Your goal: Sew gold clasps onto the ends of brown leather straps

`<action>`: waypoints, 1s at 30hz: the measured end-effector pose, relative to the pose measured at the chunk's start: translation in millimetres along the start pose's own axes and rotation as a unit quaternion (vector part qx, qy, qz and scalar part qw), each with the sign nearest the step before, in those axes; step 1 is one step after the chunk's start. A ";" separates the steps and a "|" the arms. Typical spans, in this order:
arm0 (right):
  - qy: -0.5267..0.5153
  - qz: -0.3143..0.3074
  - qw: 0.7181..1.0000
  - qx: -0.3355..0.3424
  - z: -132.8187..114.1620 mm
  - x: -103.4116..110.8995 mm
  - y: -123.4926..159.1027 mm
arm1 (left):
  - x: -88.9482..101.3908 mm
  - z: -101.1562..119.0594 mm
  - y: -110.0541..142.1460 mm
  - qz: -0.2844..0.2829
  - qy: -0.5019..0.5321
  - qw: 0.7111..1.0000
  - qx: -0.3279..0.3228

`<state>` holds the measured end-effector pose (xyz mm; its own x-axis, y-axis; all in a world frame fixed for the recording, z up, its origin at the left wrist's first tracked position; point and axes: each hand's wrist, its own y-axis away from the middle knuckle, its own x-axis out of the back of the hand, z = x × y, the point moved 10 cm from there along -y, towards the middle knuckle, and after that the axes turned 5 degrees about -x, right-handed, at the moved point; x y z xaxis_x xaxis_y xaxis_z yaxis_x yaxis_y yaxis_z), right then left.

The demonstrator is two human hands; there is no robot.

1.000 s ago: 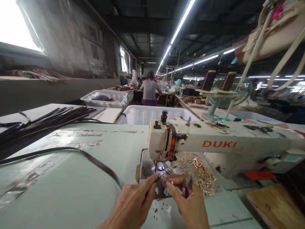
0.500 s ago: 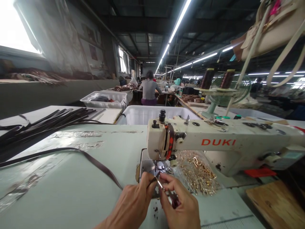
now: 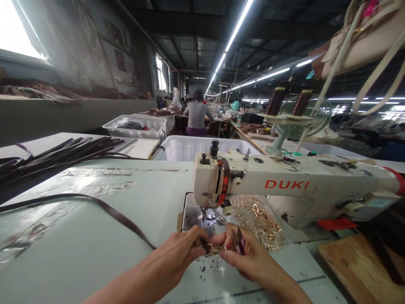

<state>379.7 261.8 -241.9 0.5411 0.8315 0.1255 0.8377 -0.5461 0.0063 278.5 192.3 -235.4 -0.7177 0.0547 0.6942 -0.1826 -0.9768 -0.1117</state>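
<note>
The left hand [image 3: 171,261] was closed in a pinch on the dark strap [image 3: 118,215], at the near end of the gold metal fitting [image 3: 215,250]. The strap extended leftward from the left hand across the pale green table [image 3: 95,261]. The right hand [image 3: 251,258] gripped the opposite end of the fitting between thumb and fingers. The fitting was positioned between the two hands, roughly horizontal. A pair of snips [image 3: 239,241] was retained in the right hand, blades directed upward. The sewing machine [image 3: 247,177] stood beyond both hands, its needle area just ahead of the fingertips. The clear bag of gold hardware [image 3: 261,219] lay beyond the right hand, below the machine arm. A bundle of dark strips [image 3: 63,158] lay well beyond and left of the left hand. A wooden board [image 3: 354,261] was located to the right of the right hand.
</note>
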 end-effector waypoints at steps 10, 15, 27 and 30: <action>0.075 0.013 0.996 -0.054 4.9 -0.7 -10.2 | -8.3 -5.6 -9.5 0.027 -0.103 0.994 -0.040; 0.227 0.020 0.973 -0.031 -12.1 -10.8 -15.2 | -11.8 3.4 -7.3 0.019 -0.109 0.992 -0.059; 0.244 0.024 0.969 0.004 -8.4 -1.9 -19.6 | 11.0 -9.6 -21.2 0.005 -0.007 0.999 0.043; 0.183 0.003 0.983 -0.002 -3.9 -2.0 -23.2 | 15.9 -1.8 -28.1 -0.004 -0.021 0.999 0.033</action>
<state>358.9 272.4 -238.4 0.4833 0.7360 0.4741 0.8337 -0.5521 0.0073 271.0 221.0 -222.6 -0.6867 0.0545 0.7249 -0.1421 -0.9880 -0.0603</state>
